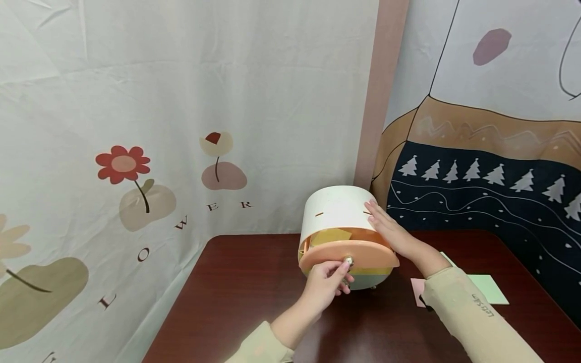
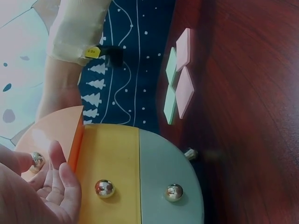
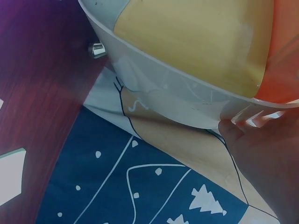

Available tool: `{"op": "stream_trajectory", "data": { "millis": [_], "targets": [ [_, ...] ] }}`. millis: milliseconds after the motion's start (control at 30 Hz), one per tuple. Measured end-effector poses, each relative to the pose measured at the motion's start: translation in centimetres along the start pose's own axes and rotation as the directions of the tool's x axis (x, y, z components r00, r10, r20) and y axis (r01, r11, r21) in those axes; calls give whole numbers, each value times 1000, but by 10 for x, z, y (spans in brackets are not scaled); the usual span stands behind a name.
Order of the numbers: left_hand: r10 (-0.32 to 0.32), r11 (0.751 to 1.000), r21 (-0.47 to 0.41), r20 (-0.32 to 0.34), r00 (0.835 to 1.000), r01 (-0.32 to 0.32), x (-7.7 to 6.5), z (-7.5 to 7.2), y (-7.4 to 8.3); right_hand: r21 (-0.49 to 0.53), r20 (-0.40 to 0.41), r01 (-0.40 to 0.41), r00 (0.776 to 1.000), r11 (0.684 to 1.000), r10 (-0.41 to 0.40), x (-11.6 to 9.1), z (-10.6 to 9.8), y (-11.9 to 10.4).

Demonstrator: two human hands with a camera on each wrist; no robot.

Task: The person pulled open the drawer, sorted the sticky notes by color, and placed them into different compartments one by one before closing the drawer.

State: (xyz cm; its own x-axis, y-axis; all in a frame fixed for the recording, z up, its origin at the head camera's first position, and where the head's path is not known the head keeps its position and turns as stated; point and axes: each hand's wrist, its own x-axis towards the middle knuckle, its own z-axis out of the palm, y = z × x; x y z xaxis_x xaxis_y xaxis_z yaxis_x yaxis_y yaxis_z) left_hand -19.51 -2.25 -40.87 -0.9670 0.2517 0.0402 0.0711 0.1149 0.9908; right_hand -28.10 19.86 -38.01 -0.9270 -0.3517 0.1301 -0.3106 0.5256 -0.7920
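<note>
A round desktop drawer box with a white shell stands on the table. Its orange top drawer is pulled partway out, and something yellow and flat shows inside. My left hand pinches the metallic round knob of that drawer between thumb and fingers. Against the shell's upper right side rests my right hand, fingers extended. Below the orange drawer, the left wrist view shows a yellow drawer and a grey-green drawer, each with its own gold-coloured knob.
Pink and green flat squares lie on the dark red-brown table right of the box, partly behind the right forearm. Printed cloths hang behind the table and along its right side.
</note>
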Motion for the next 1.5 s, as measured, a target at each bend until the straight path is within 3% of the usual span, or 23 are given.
{"op": "stream_trajectory", "data": {
  "millis": [400, 867, 1300, 1400, 1500],
  "targets": [
    [17, 1000, 1, -33, 999, -17, 10, 1, -2, -19, -12, 3, 1000, 1000, -3, -1, -1, -3],
    [-12, 1000, -29, -57, 998, 11, 19, 4, -2, -53, -21, 11, 1000, 999, -12, 2, -2, 1],
    [11, 1000, 10, -75, 997, -10, 26, 4, -4, -38, -26, 8, 1000, 999, -9, 3, -4, 4],
    [12, 1000, 6, -80, 997, -12, 26, 4, -1, -38, -27, 11, 1000, 999, -12, 3, -4, 4],
    [14, 1000, 5, -84, 996, -13, 20, 4, 12, -47, -28, 9, 1000, 999, -11, 2, -3, 3]
  ]
}}
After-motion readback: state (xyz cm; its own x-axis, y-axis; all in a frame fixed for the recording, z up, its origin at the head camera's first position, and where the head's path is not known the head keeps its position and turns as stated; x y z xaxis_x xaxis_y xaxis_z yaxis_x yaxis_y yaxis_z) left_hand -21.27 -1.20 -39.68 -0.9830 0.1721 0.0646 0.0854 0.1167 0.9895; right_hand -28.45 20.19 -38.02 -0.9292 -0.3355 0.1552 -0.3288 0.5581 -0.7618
